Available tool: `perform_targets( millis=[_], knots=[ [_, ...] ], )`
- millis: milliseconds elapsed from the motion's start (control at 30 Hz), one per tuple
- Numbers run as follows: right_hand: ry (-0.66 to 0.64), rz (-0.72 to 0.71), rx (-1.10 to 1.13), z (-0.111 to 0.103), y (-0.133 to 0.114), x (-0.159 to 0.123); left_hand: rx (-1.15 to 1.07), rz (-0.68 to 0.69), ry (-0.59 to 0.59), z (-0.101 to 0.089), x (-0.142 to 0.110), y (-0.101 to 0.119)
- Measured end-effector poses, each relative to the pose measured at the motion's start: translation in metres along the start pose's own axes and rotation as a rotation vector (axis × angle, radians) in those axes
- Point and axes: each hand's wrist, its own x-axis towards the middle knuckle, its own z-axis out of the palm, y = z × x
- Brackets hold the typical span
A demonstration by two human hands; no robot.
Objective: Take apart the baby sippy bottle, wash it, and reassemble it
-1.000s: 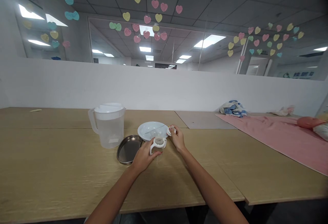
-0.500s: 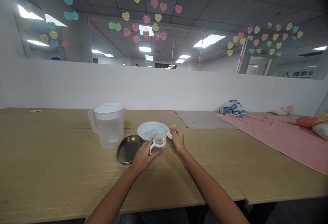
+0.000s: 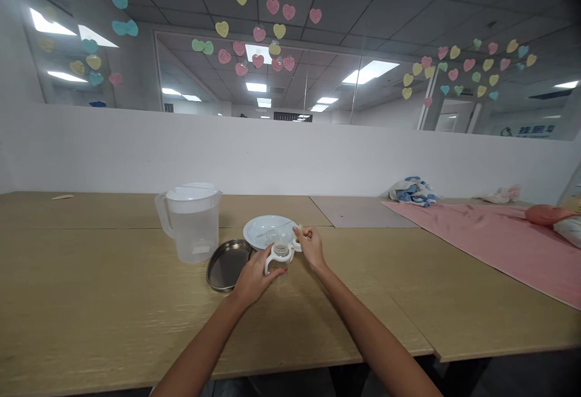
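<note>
A small clear baby bottle with white handles [image 3: 280, 255] stands on the wooden table [image 3: 113, 300]. My left hand [image 3: 255, 276] is closed around its body. My right hand [image 3: 310, 246] pinches a small white ring-shaped cap [image 3: 297, 241] right beside the bottle's mouth, with its fingers curled. Just behind the bottle sits a white bowl [image 3: 269, 229] with a thin stick lying across it.
A frosted plastic pitcher [image 3: 190, 221] stands to the left, and a dark metal oval tray [image 3: 227, 270] lies between it and my left hand. A pink cloth [image 3: 490, 239] covers the table's right side, with a bundled blue-and-white cloth [image 3: 412, 191] behind it. A white partition wall runs along the back.
My right hand has brought the white cap down and left, closer to the bottle's mouth. My left hand and the bottle stay in place.
</note>
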Motion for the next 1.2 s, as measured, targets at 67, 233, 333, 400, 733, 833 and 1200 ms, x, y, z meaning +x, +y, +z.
perform_targets(
  millis=[67, 233, 333, 400, 733, 833, 1200],
  knots=[
    [-0.006, -0.04, -0.022, 0.001, 0.001, 0.0, -0.001, 0.002, 0.0, 0.0, 0.0, 0.0],
    [0.04, -0.091, -0.094, -0.001, -0.002, -0.001, 0.003, -0.002, -0.007, 0.0, -0.001, 0.0],
    [0.114, -0.107, -0.189, -0.003, -0.004, -0.004, 0.003, -0.002, -0.006, 0.0, -0.001, 0.0],
    [0.119, -0.152, -0.249, -0.003, -0.005, -0.007, 0.0, 0.011, 0.001, 0.0, -0.001, 0.0],
    [-0.062, -0.318, -0.293, -0.007, -0.008, -0.008, 0.012, 0.017, 0.007, 0.001, -0.001, -0.001],
    [-0.11, -0.32, -0.317, -0.008, -0.006, -0.007, 0.009, 0.027, 0.005, 0.001, 0.0, 0.0],
    [-0.154, -0.35, -0.393, -0.007, 0.001, -0.004, 0.009, 0.012, 0.002, -0.001, 0.0, 0.004]
  ],
)
